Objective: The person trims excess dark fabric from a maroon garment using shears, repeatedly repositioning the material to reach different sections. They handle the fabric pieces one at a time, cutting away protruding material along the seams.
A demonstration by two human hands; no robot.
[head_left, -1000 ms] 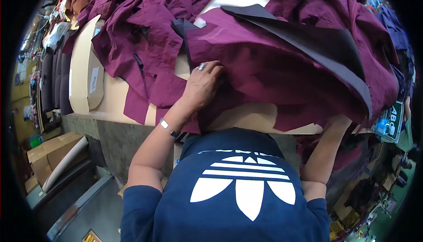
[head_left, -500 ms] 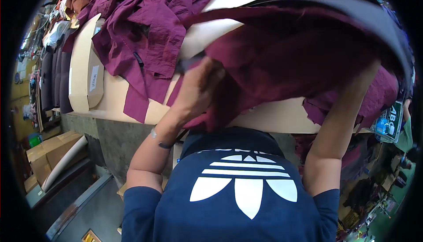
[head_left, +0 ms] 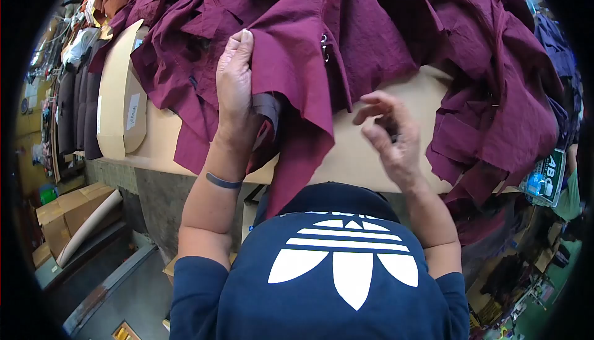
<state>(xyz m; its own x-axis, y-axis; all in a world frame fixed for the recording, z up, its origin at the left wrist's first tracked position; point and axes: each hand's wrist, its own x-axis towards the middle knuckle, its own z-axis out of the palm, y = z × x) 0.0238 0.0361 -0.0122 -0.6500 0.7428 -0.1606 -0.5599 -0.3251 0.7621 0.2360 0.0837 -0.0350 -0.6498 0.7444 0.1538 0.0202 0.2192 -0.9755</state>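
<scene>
My left hand pinches the edge of a maroon garment between thumb and fingers, and the cloth hangs down toward my lap. A dark band of fabric shows beside my left wrist, inside the fold. Small silver metal fittings sit along a seam of the garment. To the right of the hanging cloth, my right hand is raised over the table with half-bent fingers apart. A small dark spot shows in the curl of its fingers.
More maroon cloth is heaped on the right of the tan tabletop and along its back. A cardboard piece with a label stands at the left. Below it are a cardboard box and a green-and-white pack lies far right.
The maroon garment, blurred and lifted across the right, now lies spread over the table. My right hand has come out from behind it toward the middle; my left hand moved slightly up and left.
</scene>
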